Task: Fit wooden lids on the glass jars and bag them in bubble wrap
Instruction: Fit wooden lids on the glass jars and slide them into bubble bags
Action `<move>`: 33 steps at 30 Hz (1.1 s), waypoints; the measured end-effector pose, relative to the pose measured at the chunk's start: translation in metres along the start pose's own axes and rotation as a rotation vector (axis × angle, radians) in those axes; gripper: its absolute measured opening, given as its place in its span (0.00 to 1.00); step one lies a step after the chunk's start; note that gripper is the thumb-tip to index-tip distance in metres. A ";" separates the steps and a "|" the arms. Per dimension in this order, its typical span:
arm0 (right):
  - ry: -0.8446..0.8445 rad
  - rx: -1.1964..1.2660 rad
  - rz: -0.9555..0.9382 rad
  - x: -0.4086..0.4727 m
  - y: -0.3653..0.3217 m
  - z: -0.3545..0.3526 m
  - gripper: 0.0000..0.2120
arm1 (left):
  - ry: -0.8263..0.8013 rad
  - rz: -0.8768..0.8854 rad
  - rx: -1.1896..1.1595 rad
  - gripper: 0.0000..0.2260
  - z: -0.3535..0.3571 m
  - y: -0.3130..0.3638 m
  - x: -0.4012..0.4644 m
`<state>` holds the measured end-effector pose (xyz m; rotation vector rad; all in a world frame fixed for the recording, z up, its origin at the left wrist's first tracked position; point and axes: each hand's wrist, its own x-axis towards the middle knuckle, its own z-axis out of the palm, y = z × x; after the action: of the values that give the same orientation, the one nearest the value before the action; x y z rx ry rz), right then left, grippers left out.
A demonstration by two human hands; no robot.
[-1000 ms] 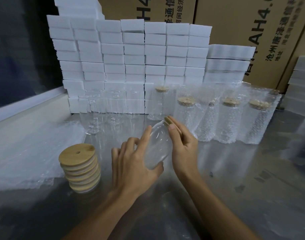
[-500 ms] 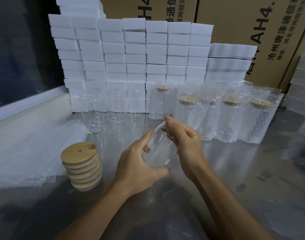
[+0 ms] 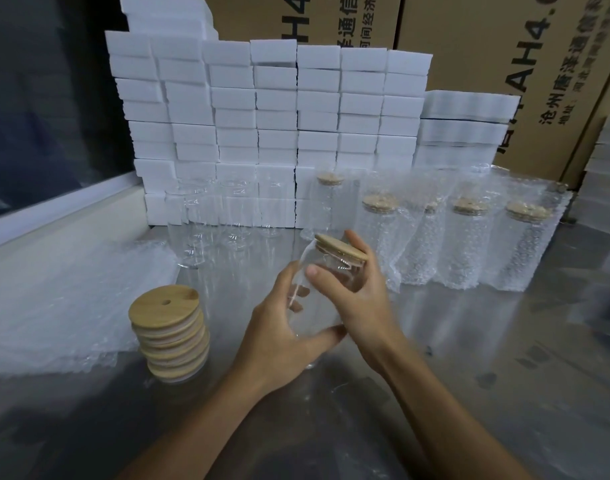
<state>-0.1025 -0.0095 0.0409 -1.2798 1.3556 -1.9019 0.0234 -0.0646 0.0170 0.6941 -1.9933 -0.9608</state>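
Observation:
Both hands hold one clear glass jar (image 3: 326, 306), tilted with its mouth up and to the right, above the steel table. My left hand (image 3: 279, 336) wraps its lower body. My right hand (image 3: 357, 292) grips its upper part, fingers around the wooden lid (image 3: 341, 251) that sits on the mouth. A stack of several wooden lids (image 3: 170, 336) stands at the left. Several bare glass jars (image 3: 206, 230) stand behind it. Several lidded jars in bubble wrap bags (image 3: 466, 244) stand in a row at the right.
A pile of flat bubble wrap bags (image 3: 71, 303) lies at the left on the steel table (image 3: 504, 393). White foam blocks (image 3: 279, 126) are stacked like a wall at the back, with cardboard boxes (image 3: 504, 46) behind them. More white blocks (image 3: 608, 174) stand at the far right.
The jar has been turned more upright between my hands, and the wooden lid now shows on its mouth under my right fingers. Both hands shifted slightly right.

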 end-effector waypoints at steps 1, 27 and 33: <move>-0.013 -0.049 -0.017 -0.001 0.001 0.000 0.43 | 0.001 -0.002 0.037 0.47 -0.001 0.000 0.000; -0.025 -0.298 0.062 -0.003 0.026 0.000 0.40 | 0.765 -0.715 0.585 0.11 -0.165 -0.029 0.012; -0.018 -0.303 0.065 -0.003 0.023 0.000 0.37 | 0.656 -0.801 0.721 0.12 -0.157 -0.041 0.015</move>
<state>-0.1041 -0.0168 0.0188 -1.3688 1.7033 -1.6834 0.1520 -0.1580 0.0513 2.0084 -1.4093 -0.2795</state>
